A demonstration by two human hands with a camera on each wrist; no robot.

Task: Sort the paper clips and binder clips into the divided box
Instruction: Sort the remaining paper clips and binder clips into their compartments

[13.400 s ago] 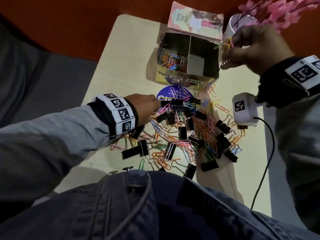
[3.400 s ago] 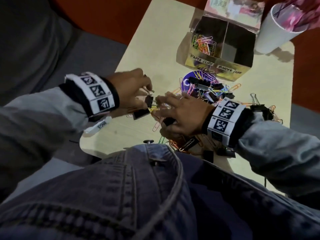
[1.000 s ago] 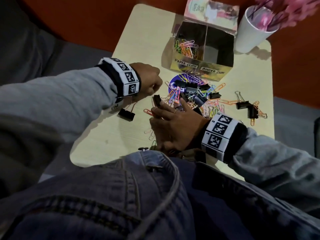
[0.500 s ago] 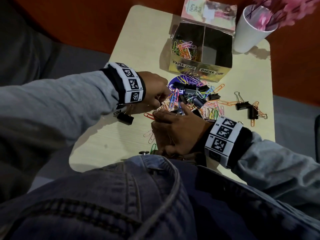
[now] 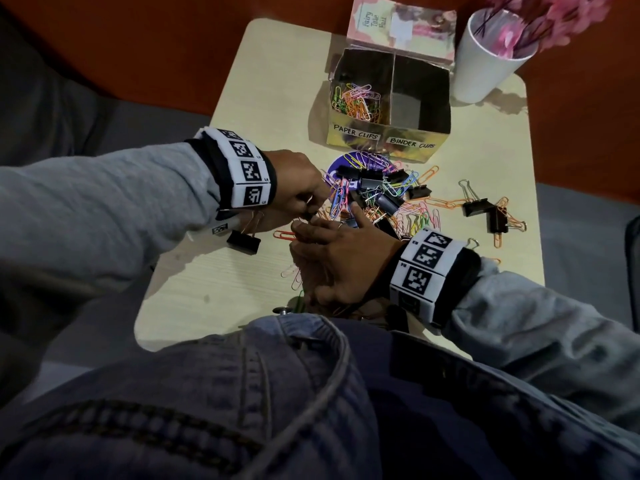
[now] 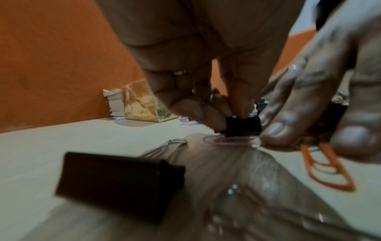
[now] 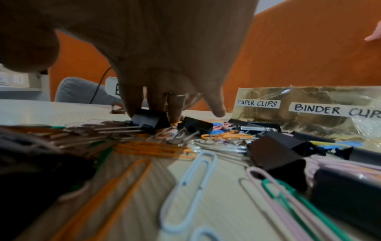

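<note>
A gold divided box (image 5: pixel 381 142) stands at the table's far side, labelled PAPER CLIPS and BINDER CLIPS. Coloured paper clips (image 5: pixel 356 102) lie in its left compartment; the right one looks dark. A mixed pile of clips (image 5: pixel 381 199) lies in front of it. At the pile's near-left edge my left hand (image 5: pixel 311 214) pinches a small black binder clip (image 6: pixel 243 127) between its fingertips. My right hand (image 5: pixel 327 221) lies beside it with straight fingers (image 7: pixel 175 106) touching a black binder clip (image 7: pixel 148 121) and pressing on paper clips on the table.
A larger black binder clip (image 5: pixel 243 241) lies under my left wrist. Two more binder clips (image 5: pixel 485 211) sit apart at the right. A white cup (image 5: pixel 485 60) of pink flowers and a pink book (image 5: pixel 401 26) stand behind the box. My denim knee (image 5: pixel 277 393) covers the table's near edge.
My left hand has moved right from a raised fist down to the pile's edge and now pinches a small binder clip. The right hand has stayed on the clips.
</note>
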